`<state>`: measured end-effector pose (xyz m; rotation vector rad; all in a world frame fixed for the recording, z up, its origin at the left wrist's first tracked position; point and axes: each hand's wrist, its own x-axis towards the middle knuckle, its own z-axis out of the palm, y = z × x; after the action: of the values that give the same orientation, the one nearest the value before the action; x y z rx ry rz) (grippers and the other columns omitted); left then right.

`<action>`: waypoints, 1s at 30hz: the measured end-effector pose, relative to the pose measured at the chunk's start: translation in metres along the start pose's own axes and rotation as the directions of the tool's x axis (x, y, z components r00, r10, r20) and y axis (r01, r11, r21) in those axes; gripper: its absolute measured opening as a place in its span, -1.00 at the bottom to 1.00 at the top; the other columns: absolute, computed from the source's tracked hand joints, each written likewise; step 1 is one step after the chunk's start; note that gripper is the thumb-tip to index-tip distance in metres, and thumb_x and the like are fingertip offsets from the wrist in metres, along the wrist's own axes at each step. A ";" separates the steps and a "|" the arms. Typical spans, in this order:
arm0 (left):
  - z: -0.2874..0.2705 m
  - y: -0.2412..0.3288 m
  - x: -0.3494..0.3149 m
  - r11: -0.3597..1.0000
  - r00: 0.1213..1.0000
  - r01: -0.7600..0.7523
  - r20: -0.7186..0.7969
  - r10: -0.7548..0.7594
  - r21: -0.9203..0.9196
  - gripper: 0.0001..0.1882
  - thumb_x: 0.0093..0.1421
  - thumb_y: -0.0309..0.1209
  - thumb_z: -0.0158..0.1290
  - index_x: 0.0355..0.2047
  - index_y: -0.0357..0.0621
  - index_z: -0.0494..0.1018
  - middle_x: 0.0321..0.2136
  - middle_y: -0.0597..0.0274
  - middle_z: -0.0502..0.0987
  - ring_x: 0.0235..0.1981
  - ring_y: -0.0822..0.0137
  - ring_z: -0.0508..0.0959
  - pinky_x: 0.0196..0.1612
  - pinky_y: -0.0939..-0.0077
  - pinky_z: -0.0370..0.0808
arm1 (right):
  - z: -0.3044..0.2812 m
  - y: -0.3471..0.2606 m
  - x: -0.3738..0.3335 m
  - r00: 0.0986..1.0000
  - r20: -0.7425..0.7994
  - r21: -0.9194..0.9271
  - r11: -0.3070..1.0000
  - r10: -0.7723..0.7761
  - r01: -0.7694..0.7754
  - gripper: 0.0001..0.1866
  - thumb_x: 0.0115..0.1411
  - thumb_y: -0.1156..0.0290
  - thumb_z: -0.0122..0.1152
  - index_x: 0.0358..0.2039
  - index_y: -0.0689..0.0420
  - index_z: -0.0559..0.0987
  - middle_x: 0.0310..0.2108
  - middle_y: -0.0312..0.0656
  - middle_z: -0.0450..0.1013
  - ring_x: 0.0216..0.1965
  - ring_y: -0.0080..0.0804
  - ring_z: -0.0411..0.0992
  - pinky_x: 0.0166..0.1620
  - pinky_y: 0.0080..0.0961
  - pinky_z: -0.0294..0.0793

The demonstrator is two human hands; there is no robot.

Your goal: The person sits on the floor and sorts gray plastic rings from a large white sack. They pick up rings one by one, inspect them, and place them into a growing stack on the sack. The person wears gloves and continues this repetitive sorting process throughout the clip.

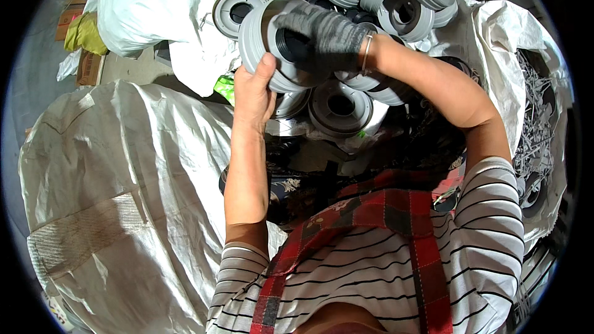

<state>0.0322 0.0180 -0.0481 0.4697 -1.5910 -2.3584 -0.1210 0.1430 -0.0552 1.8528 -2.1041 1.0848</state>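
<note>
left hand [252, 89]: bare, thumb up, fingers clamped on lower left rim of the held spool stack
right hand [322, 34]: in grey knit glove, fingers closed over the front face and dark centre hole of the same stack, thin bracelet [366, 52] at the wrist
held spool stack [266, 40]: several grey plastic spools pressed face to face, tilted on edge, held up between both hands above the lap, in front of the heap
spool heap [396, 0]: loose grey spools piled at top, spilling out of the sack opening, some flat, some tilted
flat spool [340, 106]: lies face up just below the held stack, near the left wrist, touching other spools
single spool [234, 7]: just left of the held stack, resting against the upper sack
white sack left [124, 167]: large woven bag, fills the left side, crumpled
white sack top [161, 6]: behind the stack, bulging
sack right [544, 130]: open, grey plastic scrap inside
clothing: striped sleeves, red plaid apron [383, 210]
</note>
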 end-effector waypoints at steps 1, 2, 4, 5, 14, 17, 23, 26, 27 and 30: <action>0.003 -0.004 0.000 0.999 0.999 -0.051 -0.011 0.051 -0.010 -0.45 0.08 -0.17 0.20 -0.07 -0.35 0.36 -0.20 0.15 0.50 -0.21 0.37 0.48 -0.10 0.49 0.41 | 0.006 0.000 -0.001 0.993 -0.101 0.035 0.998 0.056 -0.052 -0.33 -0.19 0.19 0.37 -0.03 0.17 0.43 -0.25 0.03 0.43 -0.18 -0.08 0.43 -0.06 -0.32 0.41; 0.007 -0.008 -0.002 0.990 0.990 -0.124 -0.057 0.127 0.063 -0.44 0.06 -0.14 0.22 -0.11 -0.35 0.38 -0.24 0.19 0.50 -0.25 0.42 0.46 -0.12 0.54 0.38 | 0.010 0.002 -0.003 0.984 -0.102 0.134 0.982 0.149 -0.135 -0.31 -0.19 0.15 0.38 -0.03 0.17 0.43 -0.24 0.04 0.43 -0.18 -0.08 0.44 -0.07 -0.32 0.42; -0.001 -0.010 -0.001 0.976 0.988 -0.134 -0.051 0.145 0.174 -0.52 0.04 -0.26 0.25 -0.13 -0.33 0.40 -0.25 0.24 0.49 -0.25 0.48 0.43 -0.12 0.57 0.36 | 0.006 -0.003 0.001 0.941 -0.074 0.320 0.902 0.330 -0.291 -0.27 -0.21 0.08 0.41 -0.03 0.18 0.43 -0.21 0.07 0.44 -0.18 -0.07 0.45 -0.07 -0.32 0.43; -0.003 -0.009 -0.002 0.948 0.994 -0.101 0.004 0.105 0.300 -0.54 0.02 -0.31 0.24 -0.12 -0.31 0.40 -0.22 0.24 0.48 -0.22 0.48 0.43 -0.10 0.56 0.35 | 0.002 -0.004 0.004 0.901 -0.038 0.417 0.826 0.432 -0.379 -0.33 -0.11 0.10 0.36 -0.02 0.19 0.42 -0.19 0.03 0.46 -0.16 -0.18 0.47 -0.11 -0.37 0.46; -0.021 -0.006 -0.010 0.780 0.973 -0.128 0.229 -0.021 0.613 -0.26 -0.09 -0.55 0.22 0.15 -0.24 0.23 0.07 0.04 0.36 0.10 0.26 0.34 0.19 0.47 0.15 | 0.005 0.016 -0.001 0.991 0.051 0.746 0.656 0.120 -0.118 -0.69 0.13 0.32 0.19 -0.12 0.14 0.50 -0.29 -0.23 0.52 -0.24 -0.48 0.49 -0.21 -0.50 0.55; -0.013 0.005 -0.013 0.626 0.974 -0.182 0.225 0.011 0.758 -0.23 -0.07 -0.52 0.22 0.18 -0.23 0.18 0.08 0.04 0.35 0.09 0.25 0.34 0.17 0.46 0.20 | 0.016 0.035 -0.011 0.997 0.069 0.617 0.787 -0.040 -0.011 -0.72 0.15 0.37 0.12 -0.12 0.13 0.51 -0.25 -0.27 0.52 -0.27 -0.42 0.50 -0.25 -0.50 0.56; -0.006 0.002 -0.020 0.381 0.887 -0.443 0.334 0.320 0.812 -0.21 -0.10 -0.64 0.15 0.20 -0.24 0.16 0.06 -0.10 0.34 0.11 0.07 0.34 0.16 0.39 0.23 | 0.024 0.023 -0.007 0.984 -0.091 0.262 0.950 -0.150 0.170 -0.65 -0.10 0.37 0.32 -0.25 0.18 0.53 -0.29 -0.22 0.51 -0.33 -0.42 0.50 -0.28 -0.51 0.51; -0.020 0.006 -0.008 0.215 0.830 -0.463 0.336 0.445 0.860 -0.31 0.01 -0.59 0.13 0.19 -0.20 0.18 0.10 -0.06 0.31 0.13 0.12 0.33 0.15 0.39 0.24 | 0.034 0.030 -0.003 0.898 0.355 -0.115 0.966 0.259 -0.233 -0.78 -0.16 0.34 0.29 -0.46 0.15 0.58 -0.56 -0.13 0.50 -0.54 -0.30 0.49 -0.49 -0.43 0.49; -0.026 0.008 -0.003 0.116 0.842 -0.406 0.322 0.432 0.906 -0.32 0.03 -0.61 0.09 0.19 -0.20 0.16 0.11 -0.08 0.29 0.13 0.06 0.32 0.15 0.37 0.26 | 0.038 0.027 -0.010 0.872 0.484 -0.321 0.941 0.067 0.106 -0.80 0.03 0.31 0.14 -0.36 0.13 0.58 -0.54 -0.10 0.49 -0.48 -0.15 0.51 -0.44 -0.43 0.49; -0.060 -0.005 0.012 0.025 0.899 -0.240 0.213 0.383 0.970 -0.34 0.04 -0.54 0.11 0.18 -0.17 0.19 0.10 -0.17 0.28 0.16 0.00 0.27 0.17 0.31 0.23 | 0.083 -0.001 -0.076 0.731 0.593 0.001 0.908 -0.338 0.419 -0.70 0.03 0.30 0.09 -0.28 0.22 0.54 -0.33 -0.04 0.50 -0.30 -0.21 0.47 -0.22 -0.29 0.45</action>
<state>0.0451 -0.0358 -0.0749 0.3508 -2.6878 -0.5041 -0.0736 0.1559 -0.1568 2.6309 -1.8234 0.2768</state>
